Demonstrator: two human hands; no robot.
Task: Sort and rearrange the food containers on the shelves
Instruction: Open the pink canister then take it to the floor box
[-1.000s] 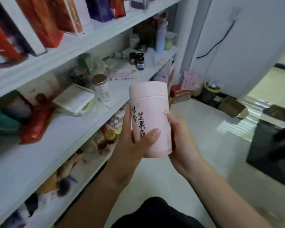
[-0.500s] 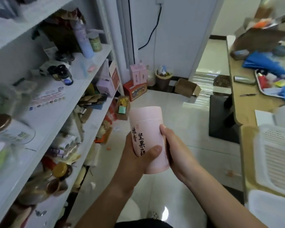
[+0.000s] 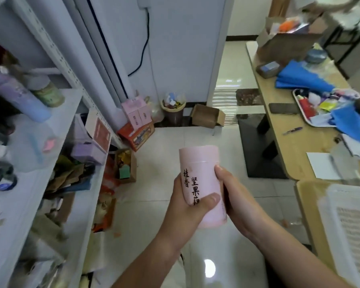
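A pink cylindrical canister point(image 3: 202, 171) with black Chinese writing stands upright in front of me, over the floor. My left hand point(image 3: 187, 213) grips its lower part, thumb across the front. My right hand point(image 3: 235, 196) holds its right side, fingers curled round the back. The white shelves point(image 3: 56, 146) run along the left, with a lilac-blue bottle point(image 3: 19, 94) and a green tin point(image 3: 49, 94) on the upper board and purple boxes point(image 3: 87, 150) lower down.
A wooden desk point(image 3: 283, 142) on the right carries a tray, blue cloth, a phone point(image 3: 283, 108) and a cardboard box. White baskets point(image 3: 349, 225) sit at the near right. Pink boxes point(image 3: 136, 112), a bin point(image 3: 174, 111) and cartons stand on the tiled floor by the wall.
My view has swung right, away from the shelves toward the floor and desk. Both hands keep the same hold on the pink canister, now lower and more central.
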